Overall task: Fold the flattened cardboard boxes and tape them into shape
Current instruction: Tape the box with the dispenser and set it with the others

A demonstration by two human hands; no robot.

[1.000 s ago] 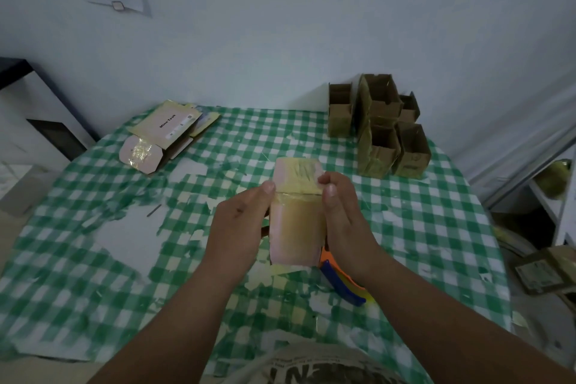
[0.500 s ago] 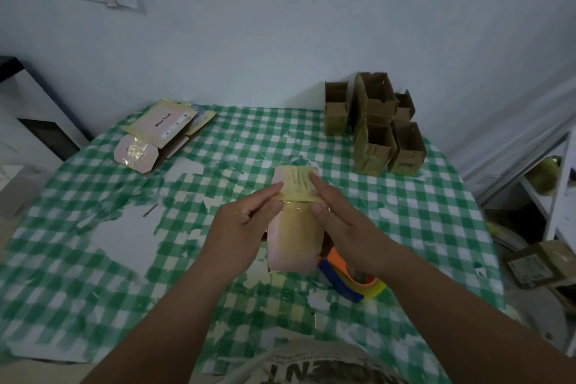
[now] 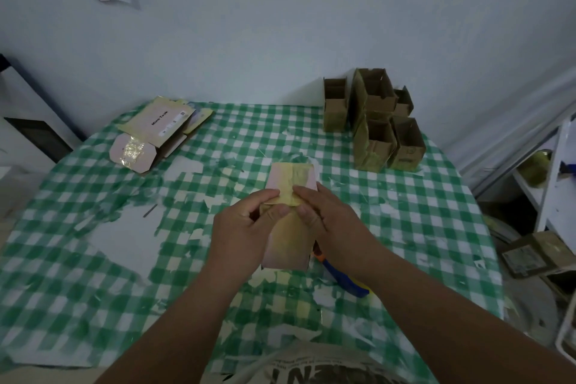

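Over the middle of the green-checked tabletop (image 3: pixel 93 259), both hands are working one small cardboard box (image 3: pixel 288 243), held up off the cloth and tilted toward the camera. Left hand (image 3: pixel 241 234) has its grip curled round the box's left side, thumb pressing the front face. Right hand (image 3: pixel 333 221) pinches from the other side, thumb and fingertips bearing down on a strip of yellowish tape (image 3: pixel 296 184) that runs over the far flap and down the front. Looks like the sealing stage, smoothing tape across the seam.

Just behind the right wrist, half hidden, lies the blue-and-orange tape dispenser (image 3: pixel 346 277). Far right, against the wall, a cluster of finished boxes (image 3: pixel 374 121) stands stacked with open tops. Far left, a pile of flattened boxes (image 3: pixel 159 128) waits, one pink panel patched with shiny tape.

Now the risks. That tape looks wrinkled near the top edge; if the thumbs press unevenly it may crease further and lift, leaving the flap loose. Squeeze too hard from both sides and thin card like this could buckle or skew out of square. And the box hangs in the air with nothing beneath it, so a slip of either hand's hold could let the seam spring open before the tape bites.
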